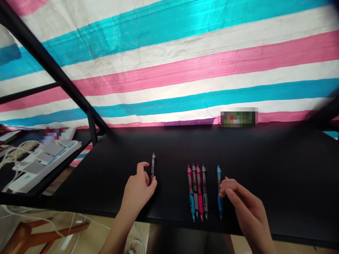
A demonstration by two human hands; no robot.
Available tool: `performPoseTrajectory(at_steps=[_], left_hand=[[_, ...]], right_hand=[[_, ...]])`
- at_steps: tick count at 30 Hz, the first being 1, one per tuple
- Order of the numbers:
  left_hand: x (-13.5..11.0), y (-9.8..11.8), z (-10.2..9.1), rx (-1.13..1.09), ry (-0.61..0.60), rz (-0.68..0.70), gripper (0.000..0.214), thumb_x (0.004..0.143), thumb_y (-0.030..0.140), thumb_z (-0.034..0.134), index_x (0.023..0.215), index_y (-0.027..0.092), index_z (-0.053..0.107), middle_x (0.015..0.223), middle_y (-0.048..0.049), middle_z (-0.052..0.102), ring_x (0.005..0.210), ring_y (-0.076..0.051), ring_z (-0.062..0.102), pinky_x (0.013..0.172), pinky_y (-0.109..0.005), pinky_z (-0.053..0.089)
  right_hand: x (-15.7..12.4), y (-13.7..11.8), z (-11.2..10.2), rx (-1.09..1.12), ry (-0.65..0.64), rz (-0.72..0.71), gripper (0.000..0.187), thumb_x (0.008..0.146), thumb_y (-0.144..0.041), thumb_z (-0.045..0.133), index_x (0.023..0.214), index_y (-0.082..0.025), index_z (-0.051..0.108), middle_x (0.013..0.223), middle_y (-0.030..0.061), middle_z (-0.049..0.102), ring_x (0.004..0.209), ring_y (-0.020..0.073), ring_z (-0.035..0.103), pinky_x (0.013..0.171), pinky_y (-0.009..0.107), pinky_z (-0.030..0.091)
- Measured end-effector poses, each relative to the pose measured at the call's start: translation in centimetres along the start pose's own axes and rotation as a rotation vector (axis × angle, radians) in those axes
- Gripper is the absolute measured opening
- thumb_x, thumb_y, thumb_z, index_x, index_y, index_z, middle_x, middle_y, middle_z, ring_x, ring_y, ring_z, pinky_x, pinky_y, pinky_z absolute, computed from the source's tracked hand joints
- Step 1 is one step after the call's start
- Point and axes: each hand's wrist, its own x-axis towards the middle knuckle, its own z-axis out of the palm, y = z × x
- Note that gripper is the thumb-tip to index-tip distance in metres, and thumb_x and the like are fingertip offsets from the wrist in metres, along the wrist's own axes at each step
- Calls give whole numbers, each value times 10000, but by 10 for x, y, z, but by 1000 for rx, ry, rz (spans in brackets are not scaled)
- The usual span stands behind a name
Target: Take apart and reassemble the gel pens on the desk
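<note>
My left hand is at the left of the black table. Its thumb and a finger close on a clear-and-black click pen, whose lower part is hidden by the hand; the index finger is bent and lifted off it. My right hand is at the right, fingers drawn together, with its fingertips against the middle of a blue click pen. Between the hands several pens lie side by side: a red-topped one with a blue grip, a grey pen, a pink pen and another grey pen.
The black table backs onto a striped sheet. A blurred-out item stands at the back edge. At the left, past a black frame bar, lies a white power strip with cables. A wooden stool is below.
</note>
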Motion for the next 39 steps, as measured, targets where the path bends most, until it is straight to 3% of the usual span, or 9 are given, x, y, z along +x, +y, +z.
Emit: performPoseTrajectory(at_steps=[4, 7, 10, 13, 22, 27, 31, 35, 39], left_hand=[[-8, 2, 2, 1, 259, 114, 365, 909, 340, 636, 1232, 196, 546, 716, 16, 639, 691, -281, 670, 657, -374, 509], [-16, 18, 7, -25, 479, 417, 328, 957, 264, 629, 1277, 207, 588, 1055, -100, 740, 1011, -330, 670, 881, -483, 555], [-23, 38, 14, -85, 271, 779, 389, 1013, 114, 542, 1385, 224, 567, 1303, -103, 731, 1274, -299, 599, 1053, -474, 527], [-23, 51, 24, -103, 93, 964, 439, 1007, -7, 468, 1381, 196, 575, 1283, -87, 752, 1338, -277, 570, 1076, -447, 531], [-13, 50, 28, -104, 119, 1016, 332, 1010, -19, 453, 960, 215, 683, 1029, -63, 720, 1138, -260, 660, 945, -414, 592], [-12, 53, 24, -175, 259, 1034, 343, 999, -53, 441, 1030, 211, 657, 1016, -34, 772, 1095, -213, 688, 1113, -443, 505], [-14, 69, 24, -144, 398, 1005, 285, 1015, -3, 487, 1073, 192, 686, 915, -40, 748, 915, -208, 671, 985, -413, 525], [-16, 81, 22, -79, 422, 1061, 292, 1062, 66, 460, 1121, 193, 716, 906, -36, 763, 860, -207, 663, 905, -405, 490], [-14, 77, 21, -72, 437, 1051, 272, 1049, 56, 493, 1150, 194, 705, 935, -37, 785, 851, -198, 680, 868, -389, 487]], right_hand=[[2, 1, 2, 19, -26, -28, 255, 1035, -337, 623, 800, -247, 664, 871, 10, 624, 891, 217, 602, 1200, 447, 287], [4, -1, 4, 34, -22, -52, 260, 1036, -331, 616, 793, -247, 657, 854, 5, 616, 884, 214, 598, 1181, 433, 297], [6, -6, 8, 21, -1, -58, 282, 1034, -343, 613, 774, -240, 646, 828, 4, 606, 852, 212, 590, 1160, 431, 312], [7, -9, 10, 10, 3, -51, 304, 1041, -357, 600, 763, -236, 631, 809, 6, 598, 833, 215, 581, 1115, 430, 346], [9, -12, 9, 15, -8, -54, 313, 1058, -345, 582, 765, -240, 614, 799, 1, 577, 829, 210, 558, 1077, 425, 353], [6, -16, 9, -61, -5, -111, 236, 1064, -323, 553, 870, -267, 676, 923, 29, 614, 944, 236, 573, 904, 372, 426], [6, -22, 11, -217, -105, -198, 146, 1026, -357, 599, 994, -290, 724, 1186, 60, 642, 1164, 286, 551, 1003, 406, 414], [8, -21, 15, -256, -144, -188, 156, 1027, -301, 620, 895, -266, 696, 998, 49, 666, 1008, 259, 576, 903, 382, 453], [6, -15, 13, -142, -35, -93, 231, 1058, -326, 586, 864, -245, 684, 848, 25, 574, 798, 207, 562, 688, 320, 446]])
